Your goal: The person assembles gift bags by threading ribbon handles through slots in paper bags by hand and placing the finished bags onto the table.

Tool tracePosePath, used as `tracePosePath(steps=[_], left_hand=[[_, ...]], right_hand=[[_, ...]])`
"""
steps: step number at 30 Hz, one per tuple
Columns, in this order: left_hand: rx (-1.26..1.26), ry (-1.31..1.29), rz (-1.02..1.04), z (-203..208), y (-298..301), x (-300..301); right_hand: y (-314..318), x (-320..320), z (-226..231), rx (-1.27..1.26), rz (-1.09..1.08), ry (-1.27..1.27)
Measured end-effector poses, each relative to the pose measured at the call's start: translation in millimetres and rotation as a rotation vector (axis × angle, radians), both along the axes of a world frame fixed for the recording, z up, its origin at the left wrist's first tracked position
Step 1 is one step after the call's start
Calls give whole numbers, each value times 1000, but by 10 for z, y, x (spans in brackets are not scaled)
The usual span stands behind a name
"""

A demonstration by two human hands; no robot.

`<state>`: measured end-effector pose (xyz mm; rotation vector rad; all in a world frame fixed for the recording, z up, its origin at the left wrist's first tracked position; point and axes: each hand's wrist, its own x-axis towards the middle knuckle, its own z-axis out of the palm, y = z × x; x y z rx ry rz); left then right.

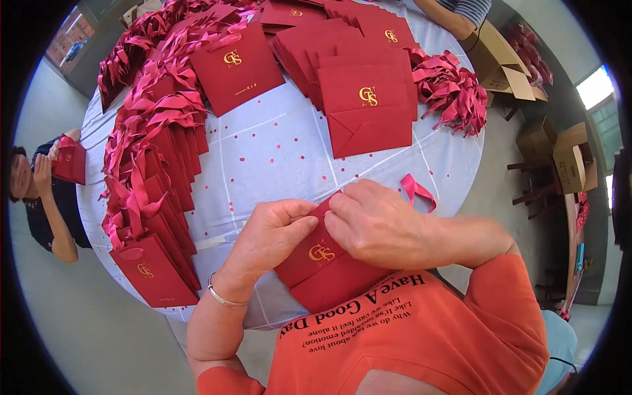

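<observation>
A flat red paper gift bag [309,280] with a gold emblem lies tilted at the table's near edge, against my orange shirt. My left hand [276,230] pinches its upper left edge between thumb and fingers. At the bag's top edge my right hand [375,220] is closed, its curled fingertips pressed on the paper close to the left hand. Whether those fingers also hold a ribbon is hidden. A looped pink ribbon [418,191] lies just beyond my right wrist; its near end is out of sight.
A long row of ribboned red bags [158,164] lines the table's left side. Flat bags without visible handles [368,122] are stacked at the far side, beside a pink ribbon heap [454,92]. Red dots speckle the white tablecloth [263,164]. Another person [56,191] sits left; cardboard boxes [573,158] stand right.
</observation>
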<state>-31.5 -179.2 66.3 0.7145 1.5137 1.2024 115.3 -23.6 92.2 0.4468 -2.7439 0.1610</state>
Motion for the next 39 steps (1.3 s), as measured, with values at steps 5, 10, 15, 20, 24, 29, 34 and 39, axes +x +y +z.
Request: tracePosePath(steps=[5, 10, 15, 20, 24, 29, 34, 39], left_hand=[[61, 61, -12, -39, 22, 13], [42, 187, -27, 0, -14, 3], [101, 222, -21, 41, -23, 22], [163, 250, 103, 129, -64, 129], [190, 455, 156, 164, -67, 195], [194, 644, 194, 158, -61, 232], [221, 799, 226, 142, -75, 299], [285, 901, 275, 137, -91, 338]], right_hand=[[-205, -140, 110, 180, -96, -213], [-5, -403, 162, -250, -163, -428], [28, -396, 175, -376, -216, -423], [406, -518, 234, -775, 72, -623], [544, -648, 186, -1202, 96, -931], [478, -730, 309, -1056, 90, -903], [418, -770, 558, -605, 116, -842], [362, -907, 590, -505, 159, -1030]])
